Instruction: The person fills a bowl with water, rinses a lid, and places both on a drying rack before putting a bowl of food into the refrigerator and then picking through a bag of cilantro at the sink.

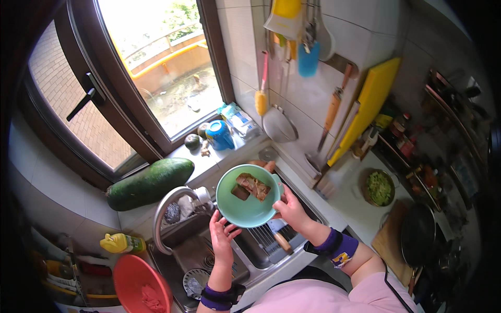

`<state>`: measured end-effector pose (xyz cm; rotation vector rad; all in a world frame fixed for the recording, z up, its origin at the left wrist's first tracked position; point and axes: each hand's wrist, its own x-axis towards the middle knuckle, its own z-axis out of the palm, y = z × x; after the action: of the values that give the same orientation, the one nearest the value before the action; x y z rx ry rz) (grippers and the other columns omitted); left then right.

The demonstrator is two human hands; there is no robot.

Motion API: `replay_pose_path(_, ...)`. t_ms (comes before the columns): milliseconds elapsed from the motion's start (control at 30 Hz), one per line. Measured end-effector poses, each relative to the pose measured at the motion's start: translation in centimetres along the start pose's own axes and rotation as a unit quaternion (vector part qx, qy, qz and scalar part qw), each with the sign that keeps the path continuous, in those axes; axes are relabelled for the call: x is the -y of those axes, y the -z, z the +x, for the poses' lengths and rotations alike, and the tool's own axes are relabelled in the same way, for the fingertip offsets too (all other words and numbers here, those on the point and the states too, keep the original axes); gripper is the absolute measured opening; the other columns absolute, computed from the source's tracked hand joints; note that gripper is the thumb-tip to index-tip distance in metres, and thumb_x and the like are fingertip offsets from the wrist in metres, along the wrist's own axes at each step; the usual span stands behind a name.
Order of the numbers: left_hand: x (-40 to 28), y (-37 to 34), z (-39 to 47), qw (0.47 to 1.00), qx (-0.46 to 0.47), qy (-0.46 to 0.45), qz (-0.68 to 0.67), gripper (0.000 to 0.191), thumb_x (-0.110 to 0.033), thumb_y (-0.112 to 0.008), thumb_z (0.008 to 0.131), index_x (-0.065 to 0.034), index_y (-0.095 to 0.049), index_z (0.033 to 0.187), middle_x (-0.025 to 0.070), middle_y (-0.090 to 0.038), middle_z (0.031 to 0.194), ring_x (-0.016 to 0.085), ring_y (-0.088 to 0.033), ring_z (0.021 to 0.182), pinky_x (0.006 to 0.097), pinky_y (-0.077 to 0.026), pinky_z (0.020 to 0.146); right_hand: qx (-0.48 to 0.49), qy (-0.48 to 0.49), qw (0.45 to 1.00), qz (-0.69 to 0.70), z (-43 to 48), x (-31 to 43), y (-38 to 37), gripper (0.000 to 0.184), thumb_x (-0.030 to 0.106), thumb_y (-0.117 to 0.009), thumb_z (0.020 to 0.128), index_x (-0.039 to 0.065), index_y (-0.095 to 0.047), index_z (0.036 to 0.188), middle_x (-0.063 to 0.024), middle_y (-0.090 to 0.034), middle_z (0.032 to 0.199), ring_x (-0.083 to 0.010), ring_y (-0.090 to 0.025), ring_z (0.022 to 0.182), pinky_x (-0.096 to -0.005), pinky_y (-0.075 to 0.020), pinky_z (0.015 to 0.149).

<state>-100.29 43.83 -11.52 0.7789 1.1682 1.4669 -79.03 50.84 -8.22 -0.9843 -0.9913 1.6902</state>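
Over the double sink, my right hand [291, 209] grips a mint-green bowl [242, 213] by its right edge, near a small handle. Inside the bowl lie a browned chunk of meat [253, 186] and a smaller dark brown block [240, 192]. My left hand [224, 239] is raised at the bowl's lower left, palm turned toward it and fingers apart. Whether its fingertips touch the bowl is unclear. Below the bowl, a knife or cleaver with a wooden handle [282, 241] rests on a draining rack [260, 234] over the right basin.
A curved faucet [157, 223] rises at the left basin, which holds a white strainer basket [194, 282]. A red basin [135, 279] stands left, beside a yellow bottle [123, 243]. A large green gourd [152, 183] lies on the sill. Right are a pot of chopped greens [379, 187] and a wok [418, 234].
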Motion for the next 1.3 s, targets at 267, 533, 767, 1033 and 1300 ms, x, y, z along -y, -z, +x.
replay_pose_path(267, 3.1, -3.4, -3.8, 0.991, 0.129, 0.012, 0.028, 0.051, -0.035, -0.039, 0.103, -0.0039, -0.03, 0.143, 0.0076, -0.049, 0.129, 0.014, -0.051, 0.111, 0.027, -0.043, 0.09, -0.087, -0.005, 0.996, -0.03, -10.4, -1.1, 3.9, 0.069, 0.001, -0.05, 0.083, 0.012, -0.028, 0.148, -0.0071, -0.057, 0.115, -0.0149, -0.062, 0.092, -0.0295, -0.059, 0.069)
replay_pose_path(533, 4.0, -9.2, -11.1, 0.967, 0.23, -0.023, 0.103, 0.049, -0.031, -0.035, 0.104, 0.0016, -0.032, 0.141, 0.013, -0.046, 0.132, 0.019, -0.041, 0.123, 0.0307, -0.029, 0.106, -0.137, -0.009, 0.99, -0.018, -22.3, -0.1, 8.8, 0.066, 0.001, -0.049, 0.085, 0.012, -0.03, 0.147, -0.0074, -0.052, 0.119, -0.016, -0.06, 0.098, -0.0324, -0.06, 0.075)
replay_pose_path(767, 5.1, -15.8, -20.5, 0.93, 0.321, -0.081, 0.162, 0.049, -0.031, -0.034, 0.104, 0.0013, -0.031, 0.141, 0.0128, -0.045, 0.133, 0.021, -0.039, 0.126, 0.0319, -0.026, 0.108, -0.18, 0.034, 0.983, 0.021, -36.0, 0.3, 14.0, 0.067, 0.002, -0.049, 0.087, 0.013, -0.025, 0.149, -0.0057, -0.052, 0.122, -0.0136, -0.058, 0.1, -0.0314, -0.0586, 0.077)
replay_pose_path(1033, 10.1, -25.9, -35.2, 0.914, 0.376, 0.113, 0.105, 0.068, 0.002, -0.065, 0.079, -0.0037, -0.036, 0.14, 0.0108, -0.05, 0.13, 0.021, -0.05, 0.12, 0.035, -0.042, 0.1, -0.267, 0.127, 0.955, -0.023, -53.6, -1.1, 20.6, 0.072, -0.002, -0.056, 0.086, 0.008, -0.022, 0.15, -0.0088, -0.044, 0.132, -0.0156, -0.055, 0.106, -0.0303, -0.0592, 0.073)
replay_pose_path(1300, 15.4, -31.3, -41.9, 0.883, 0.407, 0.085, 0.216, 0.067, 0.003, -0.07, 0.073, -0.0032, -0.043, 0.134, 0.0115, -0.053, 0.126, 0.021, -0.054, 0.116, 0.0351, -0.045, 0.097, -0.349, 0.167, 0.922, -0.003, -63.1, -3.7, 24.4, 0.073, -0.002, -0.056, 0.085, 0.008, -0.022, 0.149, -0.0115, -0.041, 0.135, -0.0181, -0.056, 0.111, -0.0291, -0.0602, 0.07)
